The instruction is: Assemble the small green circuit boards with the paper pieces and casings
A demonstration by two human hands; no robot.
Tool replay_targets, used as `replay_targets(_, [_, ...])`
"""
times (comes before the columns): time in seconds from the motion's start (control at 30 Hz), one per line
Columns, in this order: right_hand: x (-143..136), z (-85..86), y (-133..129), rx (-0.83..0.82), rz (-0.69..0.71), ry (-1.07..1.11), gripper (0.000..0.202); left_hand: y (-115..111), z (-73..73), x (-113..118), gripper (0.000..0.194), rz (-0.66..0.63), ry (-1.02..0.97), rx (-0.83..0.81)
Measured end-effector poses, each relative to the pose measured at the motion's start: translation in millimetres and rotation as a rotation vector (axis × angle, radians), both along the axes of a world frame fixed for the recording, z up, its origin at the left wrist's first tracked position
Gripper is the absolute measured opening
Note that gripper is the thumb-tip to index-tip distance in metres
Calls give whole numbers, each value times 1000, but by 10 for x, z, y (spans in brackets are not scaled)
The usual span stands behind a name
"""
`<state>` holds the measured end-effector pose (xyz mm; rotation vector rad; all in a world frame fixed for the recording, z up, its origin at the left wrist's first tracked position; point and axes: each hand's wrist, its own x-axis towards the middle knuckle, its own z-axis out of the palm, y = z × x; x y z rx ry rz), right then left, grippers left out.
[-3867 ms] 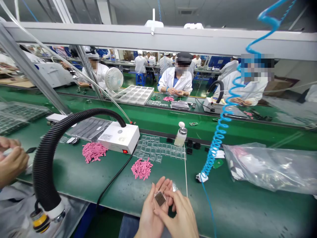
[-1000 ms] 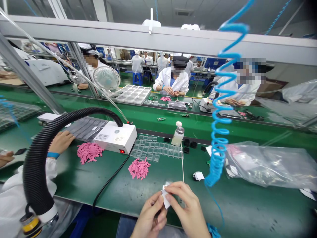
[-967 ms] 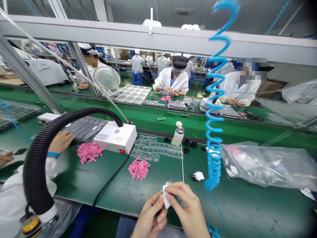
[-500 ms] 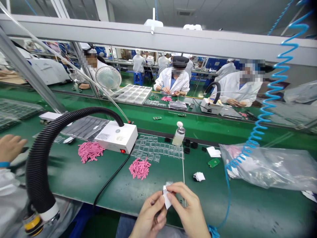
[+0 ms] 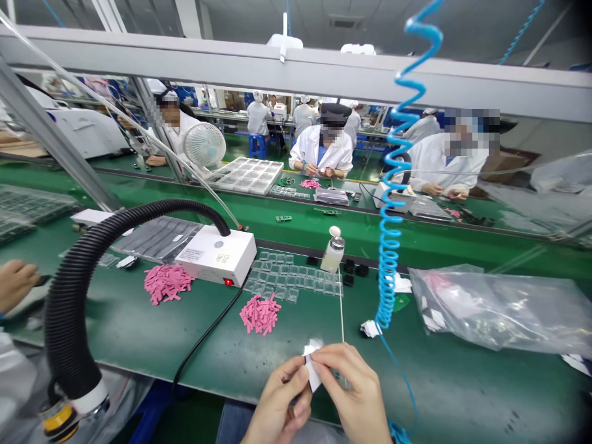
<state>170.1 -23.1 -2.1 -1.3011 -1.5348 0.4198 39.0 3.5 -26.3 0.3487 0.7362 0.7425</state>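
Near the front edge of the bench, my left hand (image 5: 283,394) and my right hand (image 5: 354,382) meet at a small white paper-like piece (image 5: 313,374) with a dark edge. My left thumb and fingers grip its left side, while my right thumb and fingertips pinch its upper right. Behind the fingertips, another pale piece (image 5: 315,344) shows; whether it is joined to the first I cannot tell. Beyond my hands lie a pile of pink strips (image 5: 260,313) and rows of clear square plastic pieces (image 5: 296,275). A stack of white pieces with black (image 5: 369,328) is to the right.
A white box (image 5: 222,253) with a black flexible hose (image 5: 69,296) stands left, beside a second pink pile (image 5: 169,283). A pump bottle (image 5: 333,254) is behind. At right lie a plastic bag (image 5: 499,308) and a hanging blue coiled tube (image 5: 388,246). A co-worker's hand (image 5: 17,285) shows at left.
The blue coiled tube has swung left and now hangs before the white stack. My hands keep their hold with only slight finger movement. The co-worker's hand at left has shifted a little left and down.
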Motion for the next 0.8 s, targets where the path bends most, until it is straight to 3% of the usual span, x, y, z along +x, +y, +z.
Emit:
replay_targets(0.5, [19, 74, 52, -196, 85, 248, 9, 5, 45, -35, 47, -3, 82, 48])
replay_targets(0.8, [13, 61, 23, -186, 79, 263, 11, -8, 59, -39, 45, -24, 89, 62])
